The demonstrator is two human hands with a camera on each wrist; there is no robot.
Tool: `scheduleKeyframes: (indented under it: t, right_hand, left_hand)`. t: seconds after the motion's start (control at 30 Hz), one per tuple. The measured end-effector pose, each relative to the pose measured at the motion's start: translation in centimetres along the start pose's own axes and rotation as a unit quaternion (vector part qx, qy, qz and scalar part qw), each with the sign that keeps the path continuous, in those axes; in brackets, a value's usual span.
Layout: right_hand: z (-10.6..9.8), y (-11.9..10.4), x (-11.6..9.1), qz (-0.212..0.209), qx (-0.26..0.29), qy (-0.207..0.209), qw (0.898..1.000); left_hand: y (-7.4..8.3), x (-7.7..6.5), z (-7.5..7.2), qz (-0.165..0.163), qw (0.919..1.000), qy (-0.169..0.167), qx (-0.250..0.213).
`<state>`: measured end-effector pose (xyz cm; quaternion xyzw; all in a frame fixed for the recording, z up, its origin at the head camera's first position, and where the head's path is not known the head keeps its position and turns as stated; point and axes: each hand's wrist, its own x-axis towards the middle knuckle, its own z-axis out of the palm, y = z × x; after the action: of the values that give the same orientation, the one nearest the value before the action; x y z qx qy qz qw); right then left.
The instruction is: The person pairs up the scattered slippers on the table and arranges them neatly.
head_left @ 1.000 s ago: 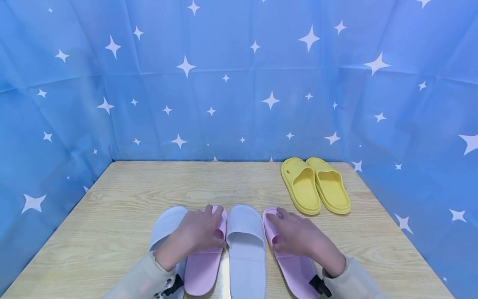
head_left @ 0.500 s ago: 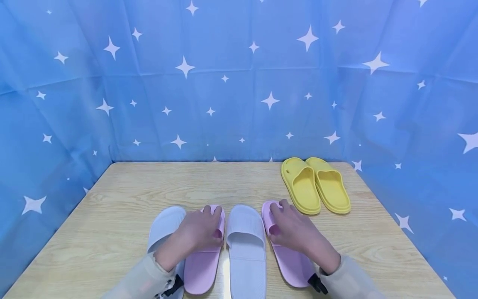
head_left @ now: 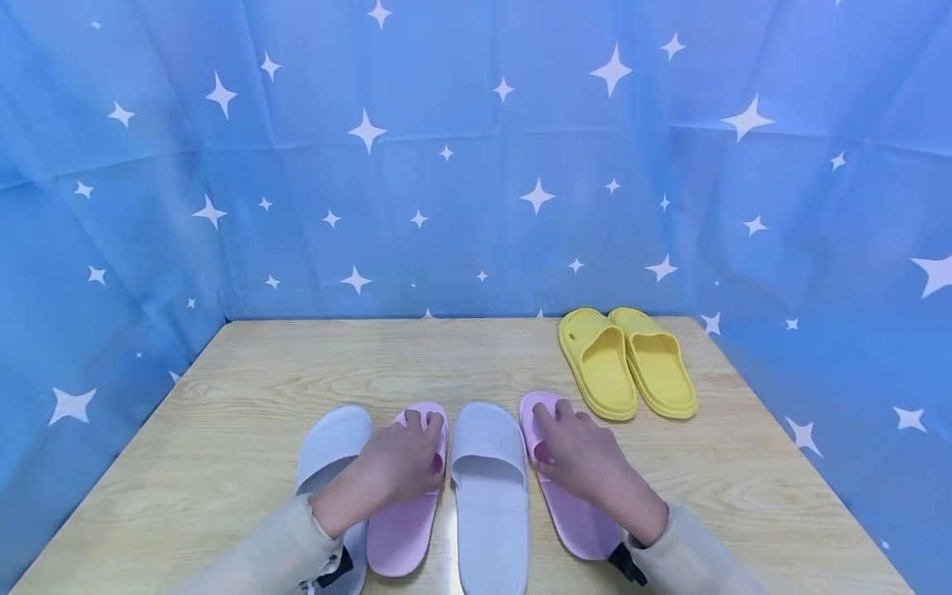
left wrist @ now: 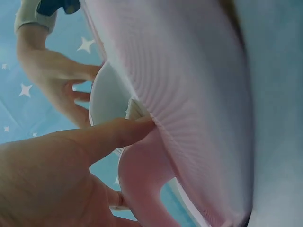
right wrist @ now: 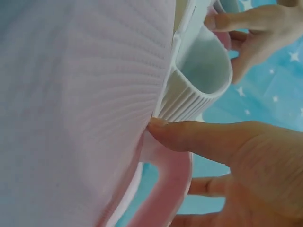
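My left hand point(head_left: 402, 461) grips a pink slipper point(head_left: 402, 537) across its strap, fingers toward the toe. In the left wrist view the thumb point(left wrist: 118, 135) presses the slipper's side edge. My right hand point(head_left: 583, 454) holds the other pink slipper point(head_left: 578, 521) likewise, and its thumb point(right wrist: 189, 137) shows at the edge in the right wrist view. Between them lies a pale grey-blue slipper point(head_left: 492, 529), with a matching slipper point(head_left: 338, 434) on the far left, partly under my left forearm. All toes face the back of the table.
A yellow slipper pair, left slipper point(head_left: 608, 376) and right slipper point(head_left: 662, 372), stands at the back right of the wooden table point(head_left: 357, 359). A blue star-patterned curtain point(head_left: 446, 190) encloses the back and both sides.
My right hand has slid its pink slipper forward, away from me. The left pink slipper has shifted slightly left, widening its gap to the middle slipper.
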<state>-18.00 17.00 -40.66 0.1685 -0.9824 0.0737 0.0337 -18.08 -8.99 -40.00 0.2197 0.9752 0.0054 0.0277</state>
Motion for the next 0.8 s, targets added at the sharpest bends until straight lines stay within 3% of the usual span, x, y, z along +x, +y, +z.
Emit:
scheduleKeyframes:
  t: [0.33, 0.8]
  right_hand:
    - [0.5, 1.6, 2.1, -0.026, 0.0, 0.025, 0.999]
    - [0.6, 3.1, 5.7, 0.014, 0.045, -0.006, 0.999]
  left_hand:
    - [-0.4, 2.1, -1.0, -0.009, 0.9976, -0.068, -0.008]
    - [-1.9, 5.9, -1.4, -0.019, 0.9955, -0.09, -0.023]
